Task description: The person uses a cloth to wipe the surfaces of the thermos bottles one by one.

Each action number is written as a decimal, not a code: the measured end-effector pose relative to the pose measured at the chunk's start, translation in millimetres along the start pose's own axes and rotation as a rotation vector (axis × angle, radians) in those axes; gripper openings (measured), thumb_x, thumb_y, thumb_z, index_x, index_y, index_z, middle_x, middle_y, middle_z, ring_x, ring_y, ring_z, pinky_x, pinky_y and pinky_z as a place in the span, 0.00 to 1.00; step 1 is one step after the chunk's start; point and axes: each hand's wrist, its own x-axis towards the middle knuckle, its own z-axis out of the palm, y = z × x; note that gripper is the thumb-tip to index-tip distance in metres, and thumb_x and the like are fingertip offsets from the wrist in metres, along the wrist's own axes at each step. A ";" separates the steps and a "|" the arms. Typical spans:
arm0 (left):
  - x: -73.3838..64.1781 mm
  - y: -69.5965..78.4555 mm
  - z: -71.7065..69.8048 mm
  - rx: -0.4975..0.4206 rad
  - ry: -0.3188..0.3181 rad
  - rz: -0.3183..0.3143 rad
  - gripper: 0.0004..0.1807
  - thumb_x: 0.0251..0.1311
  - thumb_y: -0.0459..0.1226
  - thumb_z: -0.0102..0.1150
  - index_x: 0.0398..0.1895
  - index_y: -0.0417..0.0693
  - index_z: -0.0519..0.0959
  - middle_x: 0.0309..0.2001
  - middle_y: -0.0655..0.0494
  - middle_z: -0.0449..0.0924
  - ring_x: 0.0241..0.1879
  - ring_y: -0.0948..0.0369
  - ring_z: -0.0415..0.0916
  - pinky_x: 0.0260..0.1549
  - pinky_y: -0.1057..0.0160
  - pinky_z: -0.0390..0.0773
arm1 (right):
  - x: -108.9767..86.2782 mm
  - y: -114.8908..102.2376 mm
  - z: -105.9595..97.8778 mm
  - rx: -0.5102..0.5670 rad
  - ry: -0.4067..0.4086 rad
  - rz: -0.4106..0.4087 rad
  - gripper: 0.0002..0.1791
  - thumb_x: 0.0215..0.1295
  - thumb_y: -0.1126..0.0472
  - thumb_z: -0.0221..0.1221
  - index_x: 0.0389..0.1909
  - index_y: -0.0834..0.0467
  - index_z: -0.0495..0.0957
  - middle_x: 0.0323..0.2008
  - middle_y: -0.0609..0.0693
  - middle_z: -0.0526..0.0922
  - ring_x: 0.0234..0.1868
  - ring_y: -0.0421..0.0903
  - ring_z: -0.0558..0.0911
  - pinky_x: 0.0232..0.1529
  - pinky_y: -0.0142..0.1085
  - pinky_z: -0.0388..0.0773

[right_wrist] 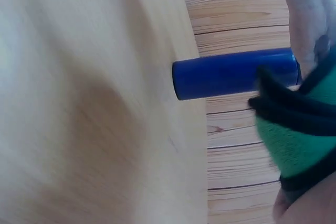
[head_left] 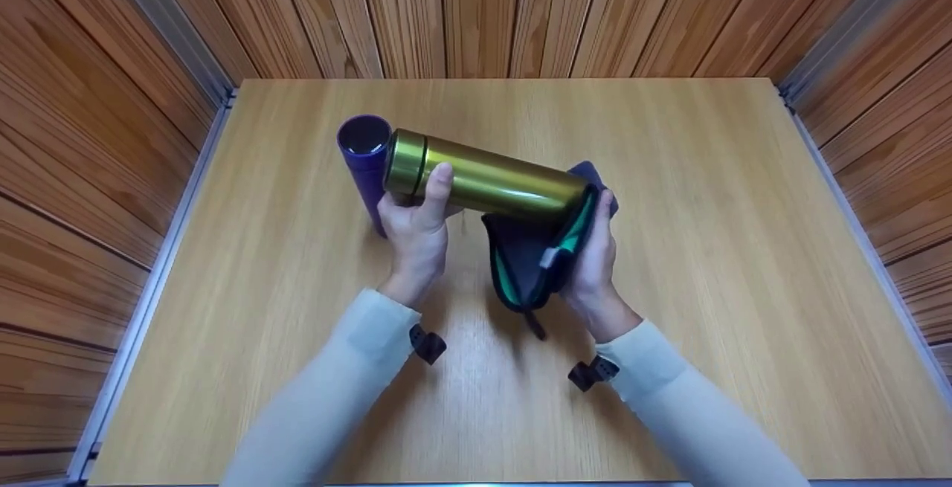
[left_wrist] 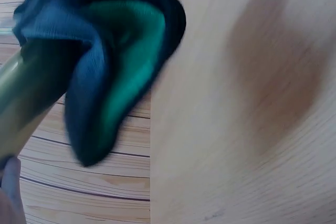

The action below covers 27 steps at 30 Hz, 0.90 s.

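Note:
A gold-green thermos bottle (head_left: pixel 506 175) is held tilted above the table, its capped end to the left. My left hand (head_left: pixel 418 238) grips it near the cap, thumb lying over the top. The bottle's other end sits against a dark fabric pouch with green lining (head_left: pixel 520 260), which my right hand (head_left: pixel 595 264) holds from the right side. In the left wrist view the dark cloth (left_wrist: pixel 89 40) wraps partly round the bottle (left_wrist: pixel 31 87). How far the bottle reaches inside is hidden. Part of the green lining (right_wrist: pixel 299 148) shows in the right wrist view.
A purple-blue cylindrical bottle (head_left: pixel 364 167) stands upright on the wooden table (head_left: pixel 714 264), just left of the gold one. Wood-panelled walls (head_left: pixel 476 15) rise behind the table and at both sides, with metal rails along the side edges.

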 end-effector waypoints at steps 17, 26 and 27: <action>5.8 15.3 -11.4 0.079 -0.122 -0.012 0.22 0.59 0.38 0.70 0.52 0.41 0.73 0.45 0.43 0.77 0.43 0.52 0.81 0.40 0.49 0.86 | 24.8 -21.9 -23.4 -0.207 -0.081 0.332 0.26 0.79 0.35 0.39 0.49 0.50 0.74 0.45 0.48 0.73 0.46 0.45 0.72 0.49 0.35 0.68; 5.0 14.3 -9.8 0.305 -0.180 0.163 0.24 0.58 0.42 0.73 0.53 0.41 0.76 0.47 0.45 0.82 0.46 0.50 0.81 0.45 0.51 0.84 | 33.1 -29.4 -28.3 -0.604 -0.083 0.217 0.30 0.79 0.34 0.40 0.54 0.56 0.72 0.46 0.54 0.74 0.47 0.50 0.74 0.49 0.40 0.70; 4.1 12.9 -8.5 0.330 -0.176 0.200 0.25 0.57 0.42 0.74 0.53 0.40 0.76 0.47 0.46 0.82 0.45 0.50 0.82 0.45 0.51 0.84 | 33.1 -28.3 -27.1 -0.645 -0.073 0.176 0.30 0.79 0.34 0.40 0.54 0.57 0.72 0.46 0.54 0.74 0.47 0.51 0.74 0.49 0.40 0.70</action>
